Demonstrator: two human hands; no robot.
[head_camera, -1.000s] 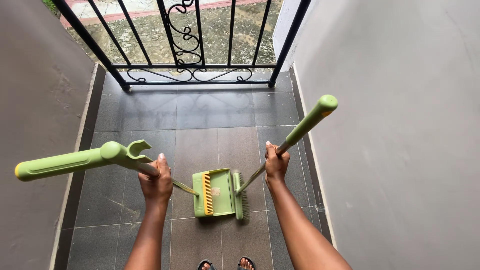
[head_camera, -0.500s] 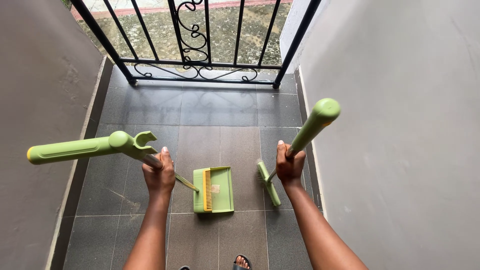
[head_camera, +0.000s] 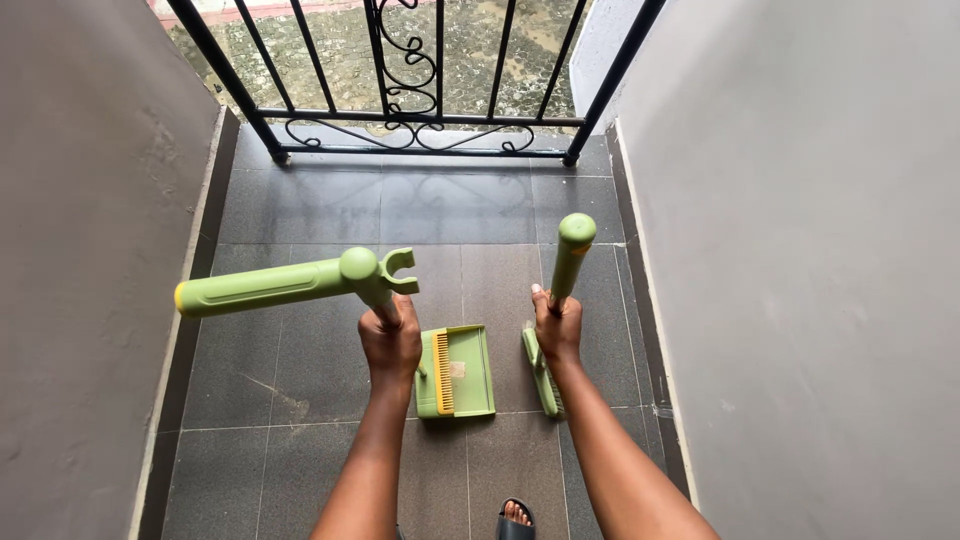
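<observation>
Both hands are closed on poles. My left hand (head_camera: 390, 338) grips the long-handled green plastic dustpan (head_camera: 456, 371) just under its clip-topped grip; my right hand (head_camera: 556, 325) grips the long-handled green plastic broom (head_camera: 543, 371) below its rounded top. The pan sits flat on the grey tiled floor (head_camera: 300, 350), and the brush head rests just beside it at its three o'clock. Both look light and stiff to me, the smooth poles possibly slippery, so high on the shaft seems the place to hold. At twelve o'clock stands a black iron railing (head_camera: 420, 120); grey walls (head_camera: 800, 250) flank both sides. My sandalled foot (head_camera: 518, 518) shows at six.
</observation>
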